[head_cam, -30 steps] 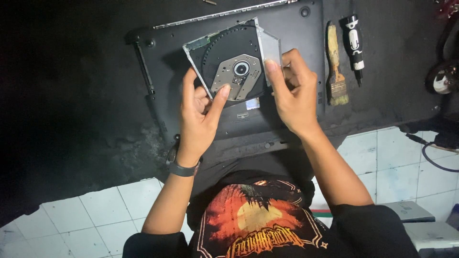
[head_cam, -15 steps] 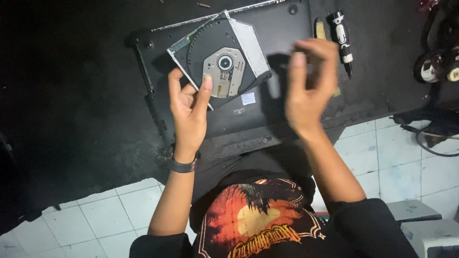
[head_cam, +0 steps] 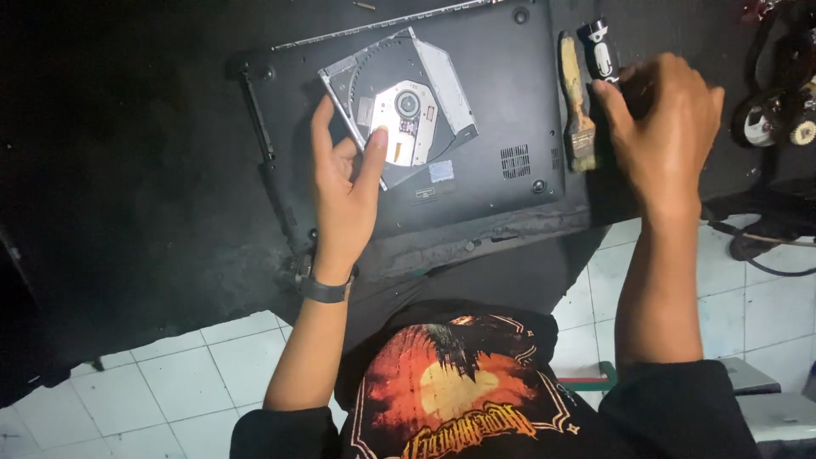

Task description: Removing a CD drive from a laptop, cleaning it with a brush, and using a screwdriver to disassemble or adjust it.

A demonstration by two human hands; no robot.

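A flat optical disc drive [head_cam: 399,110] with a grey tray and a metal hub lies over the upturned black laptop base [head_cam: 501,127]. My left hand [head_cam: 344,183] grips the drive's near left corner, thumb on its top face. My right hand [head_cam: 663,136] hovers with spread fingers over the black mat at the right, close to a worn paintbrush [head_cam: 578,106] and a black-and-white screwdriver handle [head_cam: 599,51]. It holds nothing.
A black mat [head_cam: 127,170] covers the floor under the laptop. White floor tiles [head_cam: 212,365] show nearer me. Black cables and round parts [head_cam: 778,119] lie at the far right. A grey box [head_cam: 765,399] sits at the bottom right.
My right hand let go of the drive and swung right toward the brush and screwdriver. My left hand kept the drive, which shifted left over the laptop base.
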